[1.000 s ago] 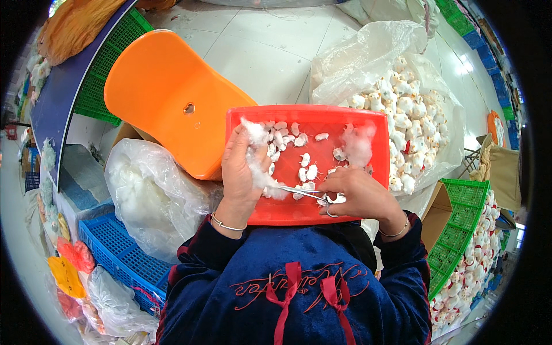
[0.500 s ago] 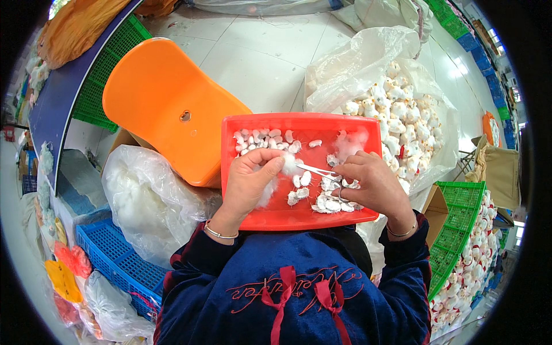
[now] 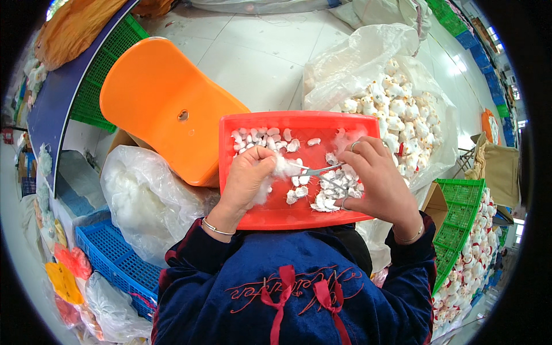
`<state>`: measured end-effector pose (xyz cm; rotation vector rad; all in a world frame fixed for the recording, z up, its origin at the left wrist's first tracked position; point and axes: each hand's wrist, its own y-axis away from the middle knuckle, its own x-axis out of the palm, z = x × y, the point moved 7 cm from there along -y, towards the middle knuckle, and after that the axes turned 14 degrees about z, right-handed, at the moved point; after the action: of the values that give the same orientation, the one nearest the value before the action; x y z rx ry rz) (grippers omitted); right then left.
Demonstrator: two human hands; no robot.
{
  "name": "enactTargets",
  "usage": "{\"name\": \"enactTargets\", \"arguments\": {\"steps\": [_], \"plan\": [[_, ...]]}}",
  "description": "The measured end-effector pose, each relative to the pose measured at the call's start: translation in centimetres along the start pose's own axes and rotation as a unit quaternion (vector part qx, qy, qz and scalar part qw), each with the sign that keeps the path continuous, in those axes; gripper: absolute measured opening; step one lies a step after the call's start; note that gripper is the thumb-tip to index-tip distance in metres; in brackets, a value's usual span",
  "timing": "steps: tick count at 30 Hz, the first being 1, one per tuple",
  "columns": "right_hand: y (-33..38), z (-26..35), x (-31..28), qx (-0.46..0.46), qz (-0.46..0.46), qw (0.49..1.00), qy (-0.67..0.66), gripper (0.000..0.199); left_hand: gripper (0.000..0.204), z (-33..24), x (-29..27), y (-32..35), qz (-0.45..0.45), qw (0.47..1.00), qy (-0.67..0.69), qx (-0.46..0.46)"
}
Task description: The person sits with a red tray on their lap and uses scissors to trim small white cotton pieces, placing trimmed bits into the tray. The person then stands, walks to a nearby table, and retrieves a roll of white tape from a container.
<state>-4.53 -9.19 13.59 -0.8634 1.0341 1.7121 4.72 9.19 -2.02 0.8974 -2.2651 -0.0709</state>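
A red tray (image 3: 272, 214) lies in front of my body. Over its left half, my left hand (image 3: 238, 179) pinches a tuft of white stuffing (image 3: 284, 167) between thumb and fingers; whether a small fabric piece is inside it is hidden. My right hand (image 3: 380, 179) has its fingers in the spread ring handles of metal forceps (image 3: 316, 172), whose slim tips reach the tuft. Rounded white stuffed pieces (image 3: 260, 138) fill the tray's far left corner. Flat, thready white pieces (image 3: 325, 202) are heaped below the forceps, and loose fluff (image 3: 348, 140) sits far right.
An orange chair (image 3: 167, 109) stands beyond the tray at the left. Nearer is a clear bag of white stuffing (image 3: 138, 201) beside a blue crate (image 3: 118, 247). At the right are a bag of small white plush toys (image 3: 402, 118) and a green crate (image 3: 460, 221).
The forceps' handles have spread apart as my right hand opened wider and rose slightly. My left hand still pinches the stuffing, which now shows more around the tips.
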Motion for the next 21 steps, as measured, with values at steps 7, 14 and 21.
{"name": "enactTargets", "arguments": {"steps": [7,14,21], "plan": [[-0.5,-1.0,1.7,0.022,0.061,0.996,0.058,0.038,0.006,-0.4,1.2,0.4,0.044,0.998,0.036,-0.014],[-1.0,-0.5,2.5,0.006,0.098,0.995,0.033,0.033,0.01,-1.0,1.9,1.0,0.053,0.994,-0.097,-0.014],[-0.1,-2.8,2.6,0.058,0.035,0.997,-0.036,0.066,0.005,-0.8,-0.2,0.5,0.017,0.996,0.077,0.032]]}}
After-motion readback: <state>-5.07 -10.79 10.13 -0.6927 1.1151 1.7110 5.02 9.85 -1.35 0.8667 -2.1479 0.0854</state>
